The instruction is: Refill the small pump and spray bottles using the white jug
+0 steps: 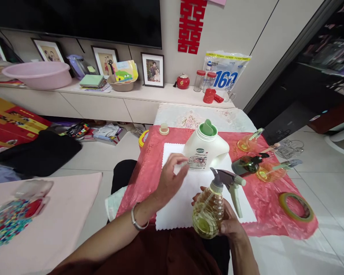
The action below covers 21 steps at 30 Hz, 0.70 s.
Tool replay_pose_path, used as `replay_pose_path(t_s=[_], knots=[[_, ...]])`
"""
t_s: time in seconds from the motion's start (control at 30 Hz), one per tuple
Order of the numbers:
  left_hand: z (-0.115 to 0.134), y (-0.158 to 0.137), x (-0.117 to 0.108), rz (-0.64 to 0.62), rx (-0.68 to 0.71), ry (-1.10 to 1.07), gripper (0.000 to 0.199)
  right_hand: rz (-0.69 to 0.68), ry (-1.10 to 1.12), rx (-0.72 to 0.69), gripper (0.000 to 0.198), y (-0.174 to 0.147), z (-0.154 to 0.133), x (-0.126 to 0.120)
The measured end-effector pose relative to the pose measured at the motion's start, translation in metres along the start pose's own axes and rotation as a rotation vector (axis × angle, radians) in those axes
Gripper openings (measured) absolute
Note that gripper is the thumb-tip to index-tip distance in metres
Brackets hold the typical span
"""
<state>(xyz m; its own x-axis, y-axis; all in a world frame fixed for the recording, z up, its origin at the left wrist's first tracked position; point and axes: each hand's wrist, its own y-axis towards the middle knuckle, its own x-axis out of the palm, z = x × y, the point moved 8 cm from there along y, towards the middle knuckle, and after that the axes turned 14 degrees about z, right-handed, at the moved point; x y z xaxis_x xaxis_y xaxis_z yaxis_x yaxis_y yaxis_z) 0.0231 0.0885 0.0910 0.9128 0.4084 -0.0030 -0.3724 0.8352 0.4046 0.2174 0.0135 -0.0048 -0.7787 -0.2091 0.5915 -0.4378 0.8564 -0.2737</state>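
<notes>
My right hand (232, 225) is wrapped round a clear ribbed spray bottle (208, 214), held tilted above the table's near edge. Yellowish liquid shows in it, and its grey and white trigger head (227, 181) points right. My left hand (172, 177), with a bangle on the wrist, hovers over the white mat (176, 206); its fingers are curved and apart, and I see nothing held. Just beyond stands a white detergent jug (202, 149) with a green spout (208, 128) and its cap off. A small translucent cap (164, 129) rests on the red table cover (149, 164).
On the right lie a green pump bottle (246, 165), two amber spray bottles (265, 172) and a roll of tape (296, 206). A pink surface (74, 202) with colourful beads (10, 219) is at left. Behind runs a low cabinet (97, 103) with frames and jars.
</notes>
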Motion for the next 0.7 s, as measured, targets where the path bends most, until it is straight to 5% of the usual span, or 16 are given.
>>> replay_pose_path(t_s=[0.13, 0.27, 0.5, 0.7], knots=[[0.010, -0.039, 0.028, -0.474, -0.411, -0.325, 0.046, -0.117, -0.043, 0.078, 0.094, 0.006, 0.014, 0.009], [0.008, -0.057, 0.034, -0.703, -0.665, -0.480, 0.052, -0.129, -0.099, 0.103, 0.096, 0.010, 0.033, 0.001], [0.008, -0.054, 0.028, -0.635, -0.740, -0.654, 0.044, -0.096, -0.203, 0.053, 0.107, 0.019, 0.049, -0.010], [0.016, -0.050, 0.023, -0.521, -0.747, -0.601, 0.045, 0.009, -0.293, 0.002, 0.109, 0.015, 0.034, -0.009]])
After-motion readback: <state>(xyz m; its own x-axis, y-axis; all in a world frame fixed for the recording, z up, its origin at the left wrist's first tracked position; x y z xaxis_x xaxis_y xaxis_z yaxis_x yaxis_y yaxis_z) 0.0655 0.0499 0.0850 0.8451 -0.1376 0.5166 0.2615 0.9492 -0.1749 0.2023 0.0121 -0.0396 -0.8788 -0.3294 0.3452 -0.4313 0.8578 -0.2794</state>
